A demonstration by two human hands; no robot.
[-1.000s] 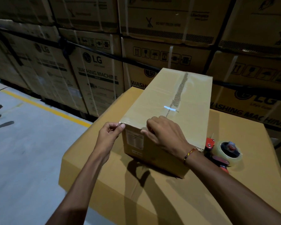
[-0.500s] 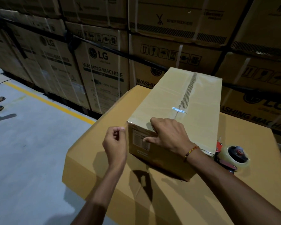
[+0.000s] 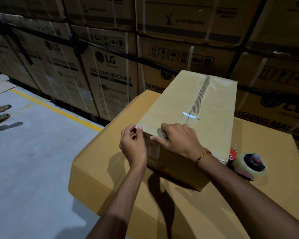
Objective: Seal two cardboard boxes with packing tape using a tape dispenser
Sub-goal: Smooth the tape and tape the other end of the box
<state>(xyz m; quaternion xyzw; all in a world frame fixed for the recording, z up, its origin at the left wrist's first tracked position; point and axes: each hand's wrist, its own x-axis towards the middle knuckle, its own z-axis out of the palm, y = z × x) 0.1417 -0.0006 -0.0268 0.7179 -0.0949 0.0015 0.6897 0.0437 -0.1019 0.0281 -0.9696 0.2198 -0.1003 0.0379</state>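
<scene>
At centre frame, the left hand (image 3: pixel 133 147) has returned to the near left corner of the small box (image 3: pixel 197 100), fingers pinching the corner; any tape there is indiscernible. The right hand (image 3: pixel 178 140) stays clamped over the near top edge, fingers curled. At lower right on the large box (image 3: pixel 110 178), the tape dispenser (image 3: pixel 248 163) is partly hidden.

1. Dim throughout, with a warm brown cast; brightest on the grey floor (image 3: pixel 33 161) at left.
2. Hard, dark shadows across the top of the large box (image 3: pixel 179 213).
3. One sharp blue-white glint from a reflective patch (image 3: pixel 188 115) on the small box (image 3: pixel 171 104).
4. Wide-angle bending toward the edges, leaving the stacked cartons (image 3: pixel 110 75) leaning, murky and soft.
</scene>
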